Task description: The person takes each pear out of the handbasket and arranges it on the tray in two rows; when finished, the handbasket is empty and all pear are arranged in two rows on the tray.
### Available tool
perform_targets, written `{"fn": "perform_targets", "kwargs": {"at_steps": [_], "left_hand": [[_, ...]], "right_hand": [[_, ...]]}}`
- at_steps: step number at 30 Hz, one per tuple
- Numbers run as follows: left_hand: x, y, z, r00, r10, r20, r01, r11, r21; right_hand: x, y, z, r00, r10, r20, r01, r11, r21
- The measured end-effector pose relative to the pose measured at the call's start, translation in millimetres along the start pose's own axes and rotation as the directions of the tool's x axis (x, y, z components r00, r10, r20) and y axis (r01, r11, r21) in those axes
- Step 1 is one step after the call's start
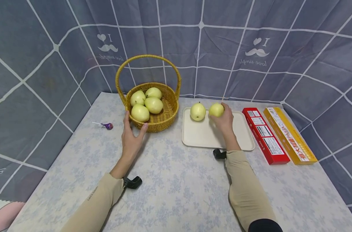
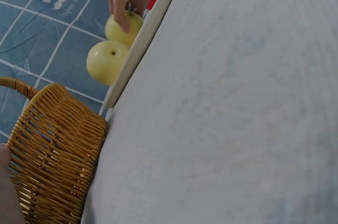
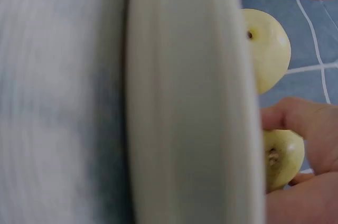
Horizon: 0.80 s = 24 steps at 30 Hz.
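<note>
Yellow-green pears point(image 1: 154, 105), several of them, lie on the left side inside a woven basket point(image 1: 156, 127) with a tall arched handle. My left hand point(image 1: 130, 141) rests against the basket's front left wall, fingers on its left side and thumb at the front. On a cream tray point(image 1: 199, 135) to the right, my right hand point(image 1: 224, 120) grips a pear point(image 1: 216, 110) between thumb and fingers. Beside it on the tray sits another pear point(image 1: 197, 111). The right wrist view shows the thumb and fingers around the held pear point(image 3: 282, 155), partly hidden by the tray's edge.
A red box point(image 1: 265, 135) and a yellow pasta box point(image 1: 290, 135) lie right of the tray. A wrapped lollipop point(image 1: 107, 126) lies left of the basket. Behind the table hangs a grey-blue curtain point(image 1: 216, 48) with white lines. A patterned cloth point(image 1: 176, 187) covers the table.
</note>
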<state>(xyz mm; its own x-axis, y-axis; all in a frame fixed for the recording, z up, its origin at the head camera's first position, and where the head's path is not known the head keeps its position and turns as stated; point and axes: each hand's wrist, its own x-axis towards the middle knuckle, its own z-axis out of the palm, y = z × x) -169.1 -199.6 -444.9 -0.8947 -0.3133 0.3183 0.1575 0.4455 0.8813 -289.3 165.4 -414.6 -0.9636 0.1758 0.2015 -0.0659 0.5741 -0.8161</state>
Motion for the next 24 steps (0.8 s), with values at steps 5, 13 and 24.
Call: {"fn": "perform_targets", "kwargs": {"at_steps": [5,13,24], "left_hand": [[-0.1,-0.3,-0.6,1.000,-0.005,0.003,0.005,1.000,-0.003],[-0.5,-1.7,0.2,1.000,0.012,0.006,-0.012,1.000,0.000],[0.9,-3.5,-0.4,1.000,0.020,-0.003,-0.020,1.000,-0.002]], "right_hand": [[-0.1,2.5,-1.0,0.999,0.027,0.022,-0.027,0.999,-0.023],[-3.8,-0.6,-4.4,0.999,0.027,0.035,-0.029,0.999,0.042],[-2.3,-4.3,-2.9,0.988,0.100,0.121,-0.113,0.988,0.102]]}}
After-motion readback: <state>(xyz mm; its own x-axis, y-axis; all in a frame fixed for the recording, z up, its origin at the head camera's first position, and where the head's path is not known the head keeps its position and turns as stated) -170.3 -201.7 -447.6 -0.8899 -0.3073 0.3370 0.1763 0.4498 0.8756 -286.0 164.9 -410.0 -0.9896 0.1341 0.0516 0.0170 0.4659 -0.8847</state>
